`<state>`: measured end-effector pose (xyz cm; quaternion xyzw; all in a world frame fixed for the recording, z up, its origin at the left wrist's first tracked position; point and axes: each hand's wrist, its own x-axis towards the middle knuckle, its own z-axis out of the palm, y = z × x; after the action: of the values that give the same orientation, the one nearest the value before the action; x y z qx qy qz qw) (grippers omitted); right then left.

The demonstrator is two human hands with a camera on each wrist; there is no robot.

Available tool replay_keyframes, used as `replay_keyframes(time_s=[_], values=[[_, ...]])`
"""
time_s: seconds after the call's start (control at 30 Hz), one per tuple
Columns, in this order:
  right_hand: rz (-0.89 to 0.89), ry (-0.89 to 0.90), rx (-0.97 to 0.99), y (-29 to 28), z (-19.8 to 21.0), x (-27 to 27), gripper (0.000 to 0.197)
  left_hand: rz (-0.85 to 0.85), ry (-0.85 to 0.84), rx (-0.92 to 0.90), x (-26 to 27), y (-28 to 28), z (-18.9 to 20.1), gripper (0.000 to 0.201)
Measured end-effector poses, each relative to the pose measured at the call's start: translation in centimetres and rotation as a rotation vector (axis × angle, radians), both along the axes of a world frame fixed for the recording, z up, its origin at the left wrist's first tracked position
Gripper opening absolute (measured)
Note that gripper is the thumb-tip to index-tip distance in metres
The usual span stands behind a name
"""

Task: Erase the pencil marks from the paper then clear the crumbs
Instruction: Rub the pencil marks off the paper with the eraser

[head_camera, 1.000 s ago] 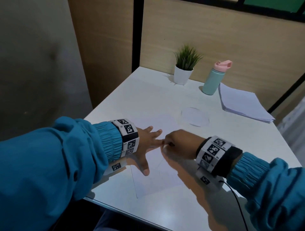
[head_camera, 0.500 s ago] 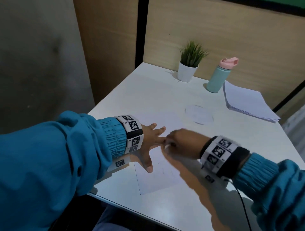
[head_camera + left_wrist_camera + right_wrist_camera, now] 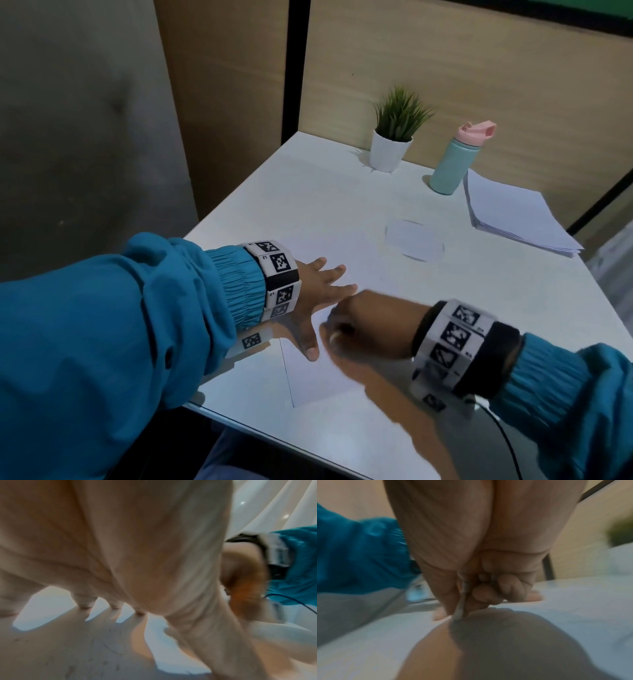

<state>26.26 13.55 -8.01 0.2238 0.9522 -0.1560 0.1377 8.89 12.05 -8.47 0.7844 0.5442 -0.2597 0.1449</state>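
Note:
A white sheet of paper (image 3: 318, 380) lies near the front edge of the white table (image 3: 308, 205). My left hand (image 3: 318, 294) lies flat on the sheet with fingers spread, holding it down. Just to its right, my right hand (image 3: 337, 334) is curled and pinches a thin pencil-like eraser (image 3: 460, 607), whose tip touches the paper (image 3: 368, 649). The right wrist view is blurred by motion. The left wrist view shows the spread fingers (image 3: 85, 601) on the paper and faint dark specks (image 3: 109, 649) under the palm.
A small potted plant (image 3: 394, 137) and a teal bottle with a pink lid (image 3: 455, 161) stand at the back. A stack of white sheets (image 3: 513, 216) lies at the back right. A faint round mat (image 3: 414, 240) lies mid-table. A cable (image 3: 507, 442) trails from my right wrist.
My right hand has slid toward me and slightly right over the paper, away from the left fingertips. The left hand stays flat on the sheet.

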Motion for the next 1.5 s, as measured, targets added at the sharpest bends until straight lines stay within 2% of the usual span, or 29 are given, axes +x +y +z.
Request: replay_keyframes(time_s=[0.07, 0.2, 0.27, 0.37, 0.53, 0.7, 0.83, 0.9, 1.0, 1.17, 1.3, 1.37, 1.43, 1.5], values=[[0.028, -0.046, -0.078, -0.7, 0.3, 0.0, 0.026, -0.007, 0.009, 0.003, 0.0, 0.1, 0.0, 0.132], [-0.167, -0.006, 0.099, 4.5, 1.1, 0.9, 0.021, 0.012, 0.010, 0.015, 0.0, 0.1, -0.4, 0.133], [-0.132, 0.017, 0.077, 3.3, 0.5, 0.7, 0.022, 0.010, -0.005, 0.013, 0.0, 0.1, -0.3, 0.133], [0.063, -0.052, -0.021, -0.5, 0.3, 0.1, 0.026, -0.001, -0.011, 0.004, -0.1, 0.1, -0.1, 0.132], [-0.173, -0.027, 0.142, 5.7, 1.2, 1.5, 0.029, 0.015, 0.011, 0.019, 0.1, 0.0, -0.4, 0.133], [0.027, -0.066, 0.014, 0.9, 0.4, 0.7, 0.024, 0.001, 0.004, 0.006, 0.0, 0.2, -0.1, 0.134], [-0.159, -0.066, 0.158, 6.0, 1.6, 1.1, 0.026, 0.009, 0.017, 0.009, -0.1, 0.4, -0.6, 0.136], [-0.140, -0.052, 0.147, 5.5, 1.3, 0.9, 0.024, 0.011, 0.011, 0.006, -0.1, 0.3, -0.6, 0.134], [0.003, -0.098, 0.015, 1.3, 0.6, 0.3, 0.019, 0.009, -0.007, 0.004, 0.0, 0.2, -0.2, 0.133], [-0.179, -0.085, 0.176, 6.5, 1.6, 1.2, 0.028, 0.017, 0.026, 0.000, 0.0, 0.3, -0.5, 0.134], [-0.038, -0.104, 0.058, 3.4, 0.8, 0.4, 0.023, 0.008, 0.021, -0.001, 0.1, 0.2, -0.3, 0.133], [-0.097, -0.113, 0.072, 4.3, 1.0, 0.6, 0.023, 0.006, 0.025, 0.004, 0.0, 0.3, -0.4, 0.134], [-0.244, -0.094, 0.161, 7.1, 2.0, 1.3, 0.027, -0.002, 0.027, 0.008, -0.1, 0.4, -0.5, 0.137], [-0.249, -0.063, 0.185, 7.8, 1.9, 1.8, 0.027, -0.002, 0.023, 0.009, -0.2, 0.4, -0.6, 0.138]])
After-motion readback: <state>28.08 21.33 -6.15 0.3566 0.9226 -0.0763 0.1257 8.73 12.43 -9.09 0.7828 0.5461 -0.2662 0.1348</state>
